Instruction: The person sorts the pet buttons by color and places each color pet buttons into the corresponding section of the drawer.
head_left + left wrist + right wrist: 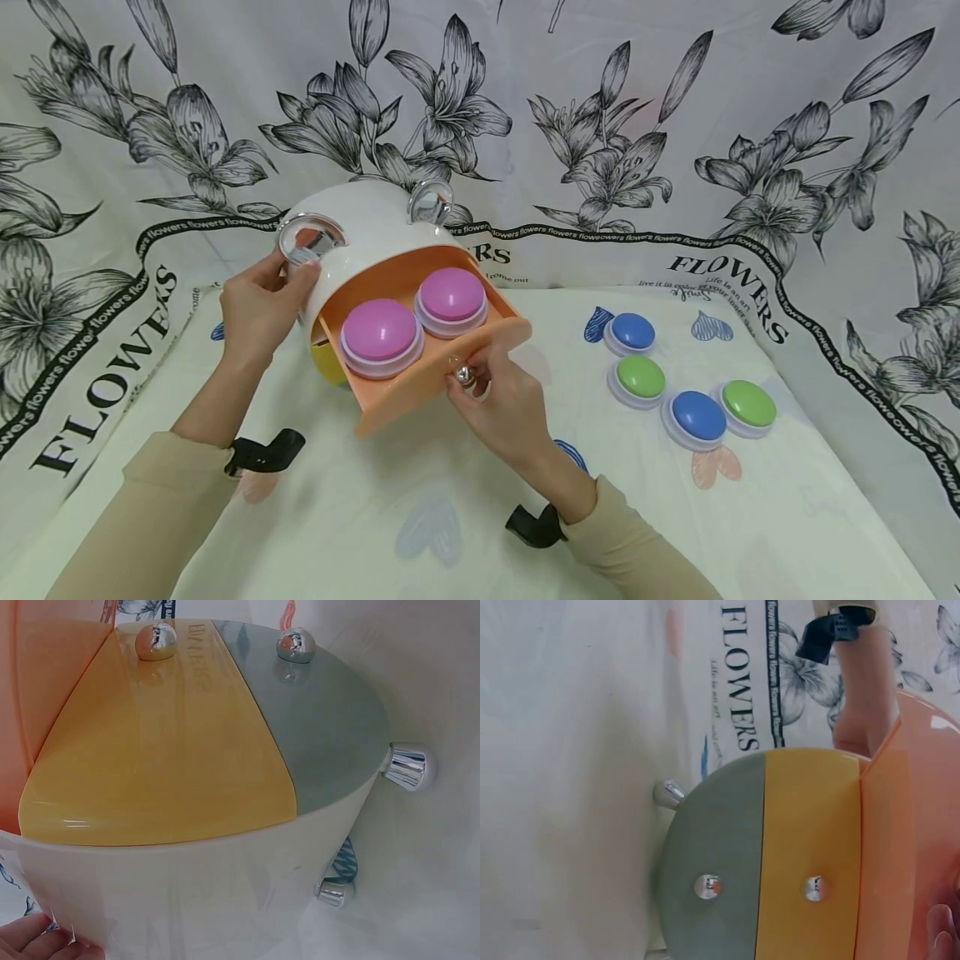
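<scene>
A rounded white drawer cabinet [360, 212] with two silver rings on top stands on the table. Its orange top drawer [442, 367] is pulled out and holds two round buttons, a front pink button [381, 329] and a second pink button [452, 294], each on a white base. With thumb and fingers my right hand [506, 408] pinches the silver knob [465, 377] of that drawer. My left hand [258, 308] grips the cabinet's left side at the silver ring [311, 237]. Below, the yellow drawer [157, 750] and the green drawer [307, 720] are closed.
To the right lie an upper blue button [632, 332], a lower blue button [699, 415], a left green button [640, 377] and a right green button [750, 404]. A flower-printed curtain [570, 183] hangs behind the table. Silver feet [409, 766] stick out under the cabinet.
</scene>
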